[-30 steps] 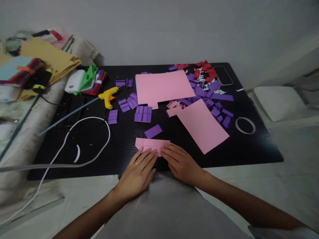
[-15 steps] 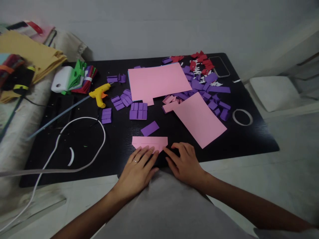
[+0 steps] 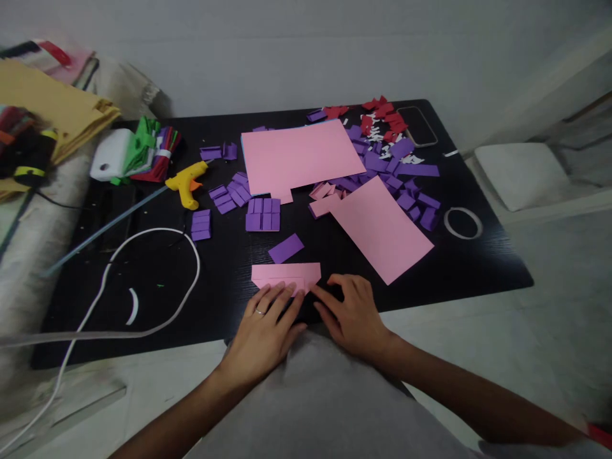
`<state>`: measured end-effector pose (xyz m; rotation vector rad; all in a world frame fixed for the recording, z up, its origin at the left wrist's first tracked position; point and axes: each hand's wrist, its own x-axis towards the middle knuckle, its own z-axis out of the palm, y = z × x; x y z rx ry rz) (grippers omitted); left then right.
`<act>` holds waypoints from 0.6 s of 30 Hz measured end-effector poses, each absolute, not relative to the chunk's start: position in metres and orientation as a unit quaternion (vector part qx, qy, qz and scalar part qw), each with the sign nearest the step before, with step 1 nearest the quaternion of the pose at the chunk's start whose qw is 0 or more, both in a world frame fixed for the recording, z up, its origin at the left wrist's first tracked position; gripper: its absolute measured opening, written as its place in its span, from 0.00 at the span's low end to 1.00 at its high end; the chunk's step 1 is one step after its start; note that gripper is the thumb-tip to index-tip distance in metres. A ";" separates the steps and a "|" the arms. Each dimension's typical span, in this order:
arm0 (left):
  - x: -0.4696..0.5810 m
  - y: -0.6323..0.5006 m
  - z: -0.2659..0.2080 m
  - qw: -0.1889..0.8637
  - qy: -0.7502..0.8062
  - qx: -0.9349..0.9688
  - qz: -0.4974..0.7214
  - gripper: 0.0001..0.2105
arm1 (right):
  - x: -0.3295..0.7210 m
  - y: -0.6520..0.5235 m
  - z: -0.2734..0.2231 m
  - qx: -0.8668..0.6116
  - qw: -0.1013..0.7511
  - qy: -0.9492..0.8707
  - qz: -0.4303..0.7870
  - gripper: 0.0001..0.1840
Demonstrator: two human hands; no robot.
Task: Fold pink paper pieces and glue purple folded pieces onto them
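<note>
**Two hands on one folded paper: points of failure**

The pink folded paper [image 3: 285,271] lies at the lower centre of the frame, near the front edge of the black surface [image 3: 224,268]. The left hand [image 3: 266,322] is spread flat, fingers pressing the paper's lower part. The right hand [image 3: 354,315] has bent fingers, with thumb and forefinger a little apart; the forefinger meets the paper's lower right corner. Whether it bears down there cannot be told.

Possible faults and causes:

- Skewed crease: uneven fingertip pressure, since the fingers hide much of the lower edge.
- Shifted paper: left fingers lifting while the right ones push.
- Bent front edge: paper drawn over the rim of the surface.
- Snagged purple slip [image 3: 285,248]: it lies just above the paper, within reach of an upward slide.
- Displaced pink sheet [image 3: 382,233], right of centre: a sideways sweep of the right hand.
</note>
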<state>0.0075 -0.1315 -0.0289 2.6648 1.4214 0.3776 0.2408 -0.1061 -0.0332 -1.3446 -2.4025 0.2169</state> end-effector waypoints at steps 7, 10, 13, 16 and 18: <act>0.011 -0.133 -0.032 0.053 0.474 0.869 0.134 0.23 | 0.245 -0.097 -0.032 -0.497 0.223 -0.836 0.072 0.20; 0.012 -0.134 -0.034 0.059 0.472 0.867 0.149 0.20 | 0.231 -0.100 -0.033 -0.397 0.260 -0.873 0.109 0.22; 0.010 -0.134 -0.035 0.078 0.468 0.864 0.170 0.20 | 0.219 -0.102 -0.033 -0.354 0.253 -0.890 0.134 0.24; 0.003 -0.134 -0.035 0.101 0.478 0.854 0.181 0.24 | 0.215 -0.104 -0.033 -0.365 0.222 -0.896 0.120 0.24; -0.003 -0.134 -0.034 0.102 0.482 0.852 0.178 0.25 | 0.214 -0.105 -0.032 -0.370 0.200 -0.901 0.103 0.24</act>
